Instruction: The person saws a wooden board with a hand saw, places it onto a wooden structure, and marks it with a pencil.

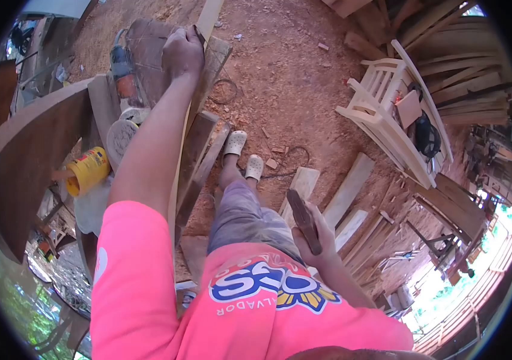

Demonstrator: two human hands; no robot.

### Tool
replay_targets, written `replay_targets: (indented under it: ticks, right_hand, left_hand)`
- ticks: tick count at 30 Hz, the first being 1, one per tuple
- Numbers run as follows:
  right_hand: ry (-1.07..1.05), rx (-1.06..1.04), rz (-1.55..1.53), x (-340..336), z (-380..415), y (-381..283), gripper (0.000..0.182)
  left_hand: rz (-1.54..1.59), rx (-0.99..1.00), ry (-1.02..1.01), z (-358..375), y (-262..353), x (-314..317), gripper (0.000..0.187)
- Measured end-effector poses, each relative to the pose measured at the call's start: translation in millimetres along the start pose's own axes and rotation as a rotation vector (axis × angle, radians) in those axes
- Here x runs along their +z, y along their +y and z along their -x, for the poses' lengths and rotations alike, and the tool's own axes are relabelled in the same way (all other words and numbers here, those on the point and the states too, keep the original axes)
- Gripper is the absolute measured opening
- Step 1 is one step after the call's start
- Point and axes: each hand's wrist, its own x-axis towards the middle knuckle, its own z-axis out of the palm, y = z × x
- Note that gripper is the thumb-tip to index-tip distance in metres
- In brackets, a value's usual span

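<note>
My left hand [182,55] is closed at the far end of a workbench [151,39], beside a long, pale wooden strip [209,21]. A small dark piece shows at its fingertips against the strip; what the fingers hold is not clear. The strip runs back under my left forearm along the bench edge. Close to my body on the right, my right hand [323,240] grips a dark brown, elongated wooden block [304,221], raised above the boards on the ground.
An orange and dark power tool [123,71] lies on the bench, left of my forearm. A yellow container [89,171] is below it. Curved wood [33,132] stands at left. Right are pale boards [349,186], a wooden slatted frame [382,108] and stacked planks [466,78].
</note>
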Motion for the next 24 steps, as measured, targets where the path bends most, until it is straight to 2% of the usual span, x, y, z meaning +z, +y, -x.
replay_targets:
  ticks: [1, 4, 5, 6, 7, 8, 10, 12, 15, 16, 19, 21, 23, 24]
  right_hand:
    - [0.019, -0.016, -0.012, 3, -7, -8, 0.062]
    - [-0.026, -0.092, -0.075, 31, -139, -22, 0.059]
    - [0.068, -0.198, -0.016, 49, -187, -22, 0.051]
    - [0.024, -0.269, -0.115, 58, -237, -39, 0.044]
    - [0.022, -0.225, -0.079, 68, -270, -60, 0.038]
    - [0.025, -0.214, -0.1, 71, -275, -63, 0.039]
    - [0.035, -0.185, -0.128, 73, -274, -69, 0.041]
    - [0.095, -0.246, -0.084, 59, -218, -52, 0.043]
    - [-0.011, -0.041, -0.168, 28, -96, -17, 0.058]
    - [-0.006, -0.018, -0.095, 16, -54, -13, 0.058]
    - [0.029, 0.015, -0.015, 3, -9, -9, 0.06]
    - [0.038, -0.058, -0.006, 12, -42, -18, 0.059]
    - [0.023, -0.128, -0.043, 33, -140, -28, 0.057]
    - [0.117, -0.298, 0.045, 53, -194, -18, 0.051]
  left_hand:
    - [0.006, 0.017, 0.006, -2, 0, 0, 0.044]
    - [-0.011, 0.023, -0.013, -3, -3, 1, 0.042]
    - [0.02, 0.027, -0.026, 1, -1, 4, 0.042]
    - [0.044, 0.028, -0.034, 5, -1, 1, 0.042]
    - [0.064, 0.029, -0.021, 1, -2, -3, 0.042]
    - [0.169, 0.05, -0.032, -1, -6, -8, 0.043]
    - [0.109, 0.025, -0.002, -1, -2, -5, 0.042]
    - [0.061, 0.018, 0.023, -7, 5, -6, 0.041]
    - [0.0, -0.004, 0.012, 0, 6, -9, 0.04]
    - [-0.006, -0.015, 0.015, -1, 6, -7, 0.04]
    - [0.005, 0.002, 0.029, -2, 0, 3, 0.04]
    - [0.021, 0.022, 0.029, -7, -4, 2, 0.04]
    - [0.046, 0.016, -0.002, -4, -3, 0, 0.039]
    - [0.082, 0.033, -0.007, 2, -1, 3, 0.039]
